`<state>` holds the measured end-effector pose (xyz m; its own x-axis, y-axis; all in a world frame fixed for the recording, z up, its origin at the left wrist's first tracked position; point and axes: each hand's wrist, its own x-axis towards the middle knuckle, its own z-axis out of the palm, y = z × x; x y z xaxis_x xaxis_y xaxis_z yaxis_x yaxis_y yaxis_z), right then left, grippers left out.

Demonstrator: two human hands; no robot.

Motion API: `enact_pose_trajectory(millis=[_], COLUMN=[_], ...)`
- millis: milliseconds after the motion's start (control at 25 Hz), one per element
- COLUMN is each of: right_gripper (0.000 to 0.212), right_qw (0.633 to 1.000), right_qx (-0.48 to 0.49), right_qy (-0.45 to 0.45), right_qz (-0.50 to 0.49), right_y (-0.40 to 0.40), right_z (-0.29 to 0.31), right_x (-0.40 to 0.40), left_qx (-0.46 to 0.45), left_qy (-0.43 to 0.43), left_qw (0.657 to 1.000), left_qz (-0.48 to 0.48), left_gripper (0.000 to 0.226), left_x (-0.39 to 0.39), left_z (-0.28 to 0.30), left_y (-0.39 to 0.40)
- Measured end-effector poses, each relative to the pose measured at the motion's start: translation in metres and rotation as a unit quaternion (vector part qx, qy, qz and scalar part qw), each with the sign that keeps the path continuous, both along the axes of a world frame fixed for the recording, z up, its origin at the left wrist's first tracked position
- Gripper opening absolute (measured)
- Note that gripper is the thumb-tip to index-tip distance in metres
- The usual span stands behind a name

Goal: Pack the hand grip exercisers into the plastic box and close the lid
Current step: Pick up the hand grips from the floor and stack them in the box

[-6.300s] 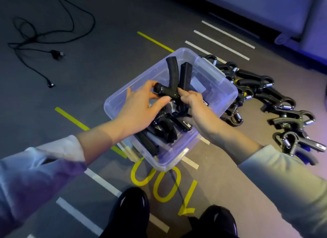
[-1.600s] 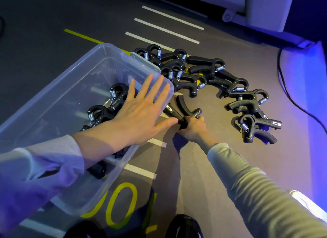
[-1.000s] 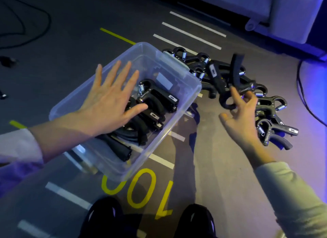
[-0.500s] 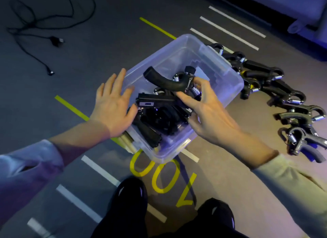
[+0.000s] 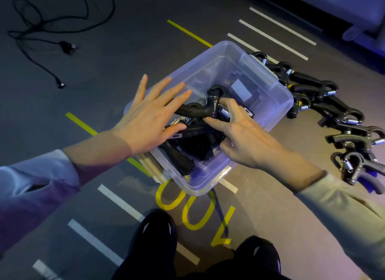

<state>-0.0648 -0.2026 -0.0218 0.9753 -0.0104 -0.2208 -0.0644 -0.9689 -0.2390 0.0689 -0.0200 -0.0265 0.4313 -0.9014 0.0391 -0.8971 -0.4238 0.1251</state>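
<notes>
A clear plastic box [image 5: 277, 96] stands on the floor with several black hand grip exercisers piled in its near half. My right hand [image 5: 243, 136] holds one black exerciser [image 5: 200, 110] by its spring end, low over that pile. My left hand [image 5: 150, 117] lies flat with straight fingers across the box's left rim, its fingertips over the exerciser's handle. A curved row of several more exercisers [image 5: 341, 121] lies on the floor to the right of the box. No lid is visible.
A black cable [image 5: 52, 36] with a plug lies on the floor at the far left. Yellow and white floor markings run under the box. My two dark shoes [image 5: 158, 238] stand just in front of it. A pale piece of furniture [image 5: 358, 13] fills the top right.
My right hand has lowered the exerciser deeper into the box onto the pile. My left hand has slid rightward over the box's rim toward it.
</notes>
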Motion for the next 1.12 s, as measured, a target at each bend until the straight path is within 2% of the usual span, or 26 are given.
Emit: enact_pose_trajectory(millis=[120,200,240,320,400,440,480,560,640,680,720,760,800,840,880,920,1000,1120], right_gripper=[0.056,0.051,0.050,0.043,0.033,0.029,0.028,0.030,0.032,0.032,0.033,0.033,0.033,0.032,0.033,0.037,0.048,0.060], right_qw=[0.996,0.995,0.996,0.989,0.956,0.938,0.913,0.817,0.702,0.662,0.646,0.665,0.721,0.797,0.863,0.908,0.952,0.977], right_qx=[-0.032,-0.016,0.011,0.110,0.221,0.279,0.356,0.532,0.666,0.704,0.719,0.702,0.645,0.549,0.441,0.350,0.247,0.145], right_qy=[-0.020,-0.022,-0.029,-0.090,-0.119,-0.089,-0.036,0.052,0.059,0.045,0.026,0.004,-0.024,-0.051,-0.071,-0.073,-0.009,0.111], right_qz=[0.078,0.097,0.080,-0.028,-0.152,-0.183,-0.197,-0.215,-0.245,-0.254,-0.256,-0.255,-0.253,-0.246,-0.236,-0.219,-0.183,-0.110], right_y=[-0.003,-0.004,-0.003,0.002,0.013,0.019,0.026,0.039,0.043,0.043,0.041,0.039,0.035,0.030,0.025,0.022,0.025,0.045], right_z=[0.003,0.003,0.002,0.003,0.004,0.005,0.006,0.007,0.011,0.015,0.019,0.022,0.024,0.027,0.029,0.029,0.026,0.011], right_x=[0.008,0.011,0.011,0.008,0.004,0.004,0.003,0.002,0.003,0.003,0.004,0.004,0.005,0.006,0.007,0.007,0.004,-0.002], left_qx=[0.013,0.026,0.028,0.022,0.002,-0.006,-0.010,-0.019,-0.032,-0.045,-0.056,-0.059,-0.060,-0.059,-0.053,-0.043,-0.014,0.036], left_qy=[0.046,0.041,0.025,0.004,-0.002,-0.008,-0.012,-0.006,0.025,0.060,0.104,0.140,0.152,0.135,0.089,0.037,0.008,0.070], left_qw=[0.999,0.998,0.998,0.996,0.994,0.993,0.992,0.990,0.986,0.983,0.979,0.975,0.975,0.979,0.985,0.988,0.987,0.988], left_qz=[-0.004,0.025,0.043,0.083,0.111,0.118,0.124,0.139,0.159,0.168,0.169,0.164,0.151,0.138,0.135,0.141,0.159,0.135], left_gripper=[0.037,0.031,0.033,0.038,0.036,0.033,0.032,0.031,0.028,0.027,0.028,0.032,0.036,0.041,0.045,0.049,0.056,0.083], left_x=[0.003,0.000,-0.002,-0.006,-0.010,-0.011,-0.013,-0.016,-0.019,-0.019,-0.018,-0.017,-0.015,-0.011,-0.008,-0.004,-0.002,-0.004], left_z=[0.002,0.002,0.001,-0.002,-0.004,-0.005,-0.004,-0.002,-0.002,-0.002,-0.002,-0.001,0.000,0.000,-0.001,-0.004,-0.009,-0.018], left_y=[-0.007,-0.007,-0.006,-0.004,-0.003,-0.004,-0.006,-0.009,-0.011,-0.012,-0.012,-0.011,-0.010,-0.007,-0.002,0.003,0.015,0.030])
